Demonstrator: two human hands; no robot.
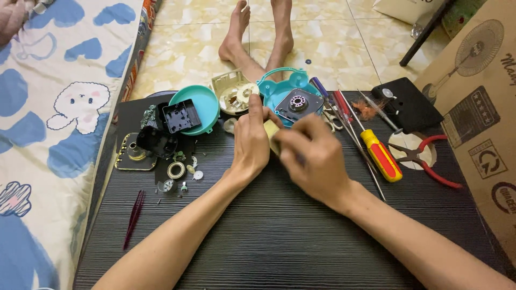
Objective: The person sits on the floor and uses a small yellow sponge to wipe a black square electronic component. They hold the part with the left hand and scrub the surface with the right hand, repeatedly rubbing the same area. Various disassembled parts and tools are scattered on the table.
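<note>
While both hands are meeting over the dark wood-grain board [279, 236], the left hand [250, 140] is pinching a small pale-yellow plastic piece [271, 130] between thumb and fingers, and the right hand [312, 156] is closing around its near side, fingers curled together on it and on something slim and dark that I cannot make out. The piece is sitting between the two palms, mostly hidden. It looks light, stiff and smooth, probably thin moulded plastic, so it is likely to slip or crack under a hard squeeze; gripping it by its edges seems safest.

Just beyond the fingertips a teal clock housing [290, 88] with a grey round mechanism [299, 103] is lying face up, hard and glossy. Left of the left hand are resting a teal round cover [203, 107] holding a black square part [181, 116], a cream gear case [232, 94], and small rings and screws. Right of the right hand are lying a yellow-and-red screwdriver [380, 154], thin and metallic at the shaft, and red-handled pliers [430, 158]. Dark red tweezers [134, 217] are lying far left.
</note>
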